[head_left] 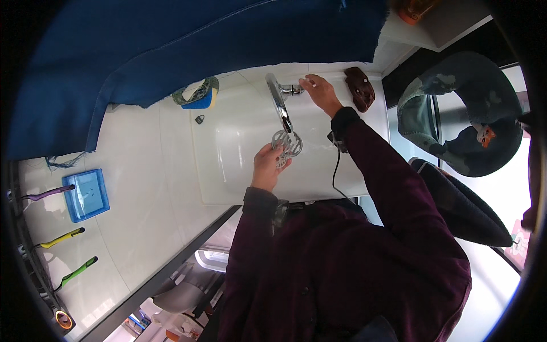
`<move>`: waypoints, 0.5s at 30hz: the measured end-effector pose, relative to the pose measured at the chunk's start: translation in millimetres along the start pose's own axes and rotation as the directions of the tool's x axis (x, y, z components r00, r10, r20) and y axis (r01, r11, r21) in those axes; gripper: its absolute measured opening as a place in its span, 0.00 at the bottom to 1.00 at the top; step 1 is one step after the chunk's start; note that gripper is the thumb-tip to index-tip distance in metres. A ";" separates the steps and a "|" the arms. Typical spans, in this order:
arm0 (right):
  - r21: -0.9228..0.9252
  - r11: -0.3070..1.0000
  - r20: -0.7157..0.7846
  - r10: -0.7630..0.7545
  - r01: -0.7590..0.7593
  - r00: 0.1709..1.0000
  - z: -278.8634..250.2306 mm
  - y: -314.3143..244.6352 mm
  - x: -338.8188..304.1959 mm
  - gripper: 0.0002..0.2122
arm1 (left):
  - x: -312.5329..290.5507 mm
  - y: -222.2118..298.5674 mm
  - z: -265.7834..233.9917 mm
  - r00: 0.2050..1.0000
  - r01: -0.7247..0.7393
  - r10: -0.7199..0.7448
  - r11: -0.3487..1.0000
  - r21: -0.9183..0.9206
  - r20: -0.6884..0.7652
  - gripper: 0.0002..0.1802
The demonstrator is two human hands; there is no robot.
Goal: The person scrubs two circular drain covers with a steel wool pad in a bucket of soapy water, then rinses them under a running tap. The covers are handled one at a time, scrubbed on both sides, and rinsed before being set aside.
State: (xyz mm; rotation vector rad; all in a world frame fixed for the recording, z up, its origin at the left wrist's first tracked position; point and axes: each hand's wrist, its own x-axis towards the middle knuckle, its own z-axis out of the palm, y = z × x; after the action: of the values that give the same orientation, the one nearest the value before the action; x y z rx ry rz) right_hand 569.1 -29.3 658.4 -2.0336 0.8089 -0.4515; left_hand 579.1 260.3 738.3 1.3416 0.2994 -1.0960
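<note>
My left hand (pixel 268 166) is closed around a grey, round slotted drain cover (pixel 294 146), held above the white sink (pixel 233 188) right under the spout of the chrome faucet (pixel 279 105). A smaller part of the same grey colour shows below the fingers; whether it is joined to the cover I cannot tell. At the faucet's base, my right hand (pixel 322 94) has its fingers closed on the faucet handle (pixel 302 87). Whether water runs from the spout is hard to see.
A brown pouch-like thing (pixel 359 89) lies at the sink's back right corner. Left of the sink are a blue and yellow sponge (pixel 200 100), a small dark padlock-shaped piece (pixel 199 119), a blue tray (pixel 86 195) and several coloured-handled tools. Blue cloth (pixel 171 51) hangs across the back.
</note>
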 end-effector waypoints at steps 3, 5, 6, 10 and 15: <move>0.037 0.993 -0.027 0.110 -0.109 0.994 -0.9 4.0 -36.1 0.24 | 6.6 -4.6 -0.9 1.000 -0.015 0.016 0.998 -0.063 0.019 0.11; 0.252 0.904 0.150 0.316 -0.345 0.937 -2.7 3.5 -76.2 0.24 | 11.8 -7.8 0.9 0.999 -0.024 0.026 0.998 -0.054 0.039 0.12; 0.414 0.753 0.316 0.407 -0.511 0.857 -2.5 1.6 -99.0 0.23 | 15.0 -9.6 3.1 0.999 -0.006 0.009 0.998 -0.067 0.045 0.12; 0.579 0.614 0.438 0.321 -0.537 0.840 13.1 -10.3 -143.5 0.20 | 24.8 -18.9 14.7 0.998 0.030 -0.028 0.999 -0.027 0.057 0.11; 0.471 0.720 0.341 0.384 -0.510 0.858 28.3 -29.9 -144.9 0.16 | 28.3 -19.7 17.4 0.998 -0.054 0.055 0.965 0.255 0.006 0.14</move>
State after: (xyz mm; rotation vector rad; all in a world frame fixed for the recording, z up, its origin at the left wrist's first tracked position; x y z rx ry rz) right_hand 492.1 100.0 666.1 -1.2600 0.8815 -0.1403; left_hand 571.4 235.0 710.1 1.5688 0.1233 -1.1148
